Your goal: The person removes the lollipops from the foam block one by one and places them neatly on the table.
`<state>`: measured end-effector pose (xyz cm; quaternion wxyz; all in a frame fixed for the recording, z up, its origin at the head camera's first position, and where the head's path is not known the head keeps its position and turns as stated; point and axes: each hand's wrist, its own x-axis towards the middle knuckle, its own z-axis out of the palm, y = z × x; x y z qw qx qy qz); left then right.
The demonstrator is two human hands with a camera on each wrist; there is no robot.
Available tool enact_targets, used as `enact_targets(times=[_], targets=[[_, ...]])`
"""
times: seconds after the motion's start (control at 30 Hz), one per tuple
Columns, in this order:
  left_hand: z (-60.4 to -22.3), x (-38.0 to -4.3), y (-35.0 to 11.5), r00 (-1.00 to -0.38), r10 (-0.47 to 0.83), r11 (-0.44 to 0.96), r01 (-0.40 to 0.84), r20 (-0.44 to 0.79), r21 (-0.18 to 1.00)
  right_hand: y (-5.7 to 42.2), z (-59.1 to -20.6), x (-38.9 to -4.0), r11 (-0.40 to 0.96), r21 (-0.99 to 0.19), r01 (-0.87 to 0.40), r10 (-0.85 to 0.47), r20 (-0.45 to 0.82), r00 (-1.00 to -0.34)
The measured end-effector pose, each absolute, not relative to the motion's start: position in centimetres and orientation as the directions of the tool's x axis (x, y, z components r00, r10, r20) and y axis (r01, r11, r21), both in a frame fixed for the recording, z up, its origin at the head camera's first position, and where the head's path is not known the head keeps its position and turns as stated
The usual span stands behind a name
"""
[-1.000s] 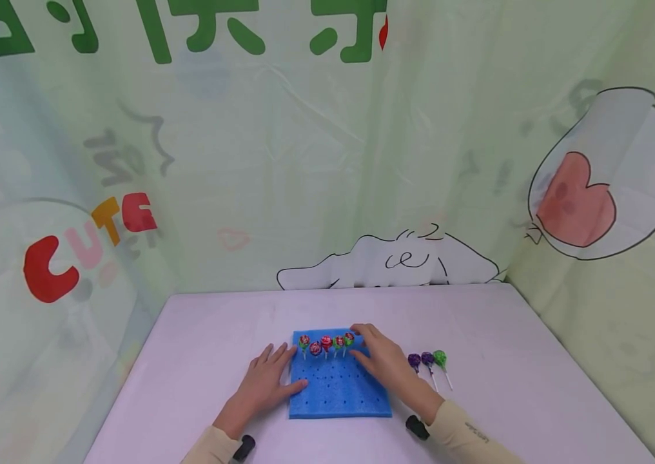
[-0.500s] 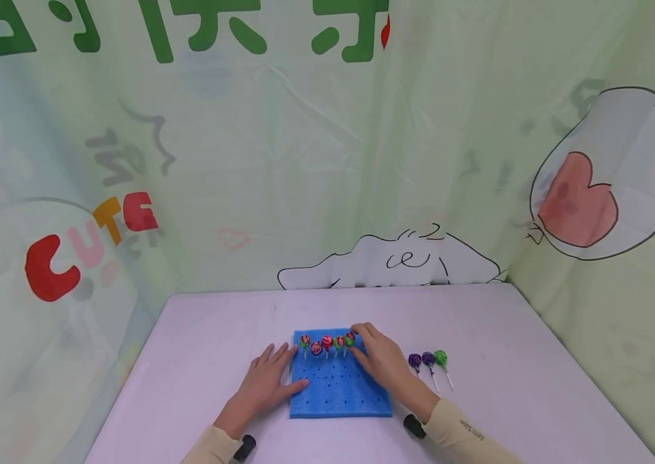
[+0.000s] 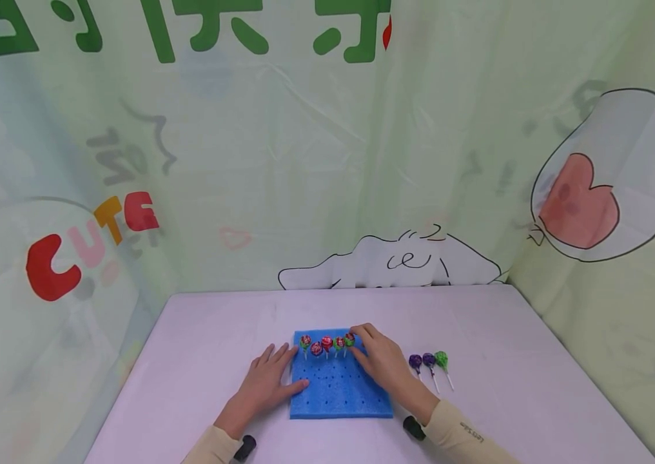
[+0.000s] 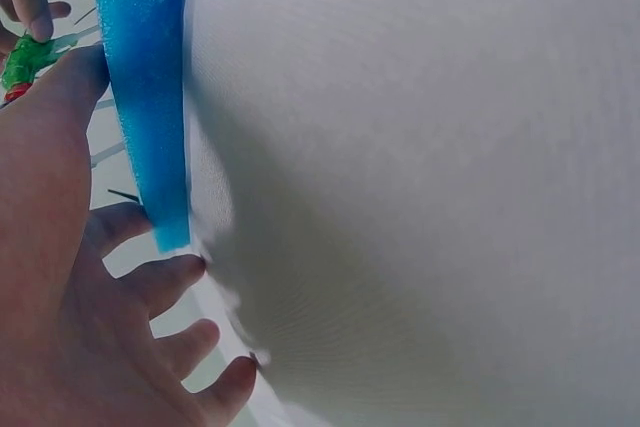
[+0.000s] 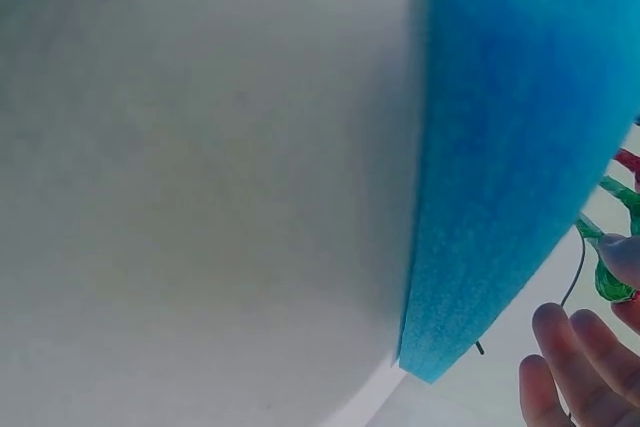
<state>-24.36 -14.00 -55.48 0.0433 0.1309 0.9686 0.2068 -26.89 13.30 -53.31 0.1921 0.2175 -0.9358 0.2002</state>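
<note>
A blue foam board (image 3: 339, 393) with rows of small holes lies on the table. Several lollipops stand upright in a row along its far part, among them a red one (image 3: 327, 343) and a red-and-green one (image 3: 305, 341). At the right end of that row, my right hand (image 3: 382, 361) pinches a red-and-green lollipop (image 3: 349, 339) by its head; the thumb also shows on its green wrapper (image 5: 611, 283) in the right wrist view. My left hand (image 3: 266, 380) lies with spread fingers at the board's left edge, thumb over the board, fingertips at its side (image 4: 150, 127).
Two purple lollipops (image 3: 415, 361) and a green lollipop (image 3: 441, 359) lie on the table (image 3: 496, 374) right of the board, near my right forearm. A printed curtain (image 3: 327, 161) closes off the back and sides.
Hardly anything moves: my right hand keeps its pinch on the end lollipop and its forearm shifts slightly left. My left hand stays at the board's edge.
</note>
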Motion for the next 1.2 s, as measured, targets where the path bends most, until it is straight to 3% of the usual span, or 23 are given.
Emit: enact_targets(times=[0.83, 1.2], targets=[[-55.4, -24.2, -14.0, -0.959, 0.284, 0.867, 0.245, -0.026, 0.434, 13.8, -52.6, -27.3, 0.815, -0.281, -0.507, -0.3, 0.544, -0.784], [-55.7, -24.4, -14.0, -0.962, 0.271, 0.874, 0.234, -0.027, 0.426, 14.3, -50.9, -26.9, 0.821, -0.401, -0.406, -0.24, 0.402, -0.883]])
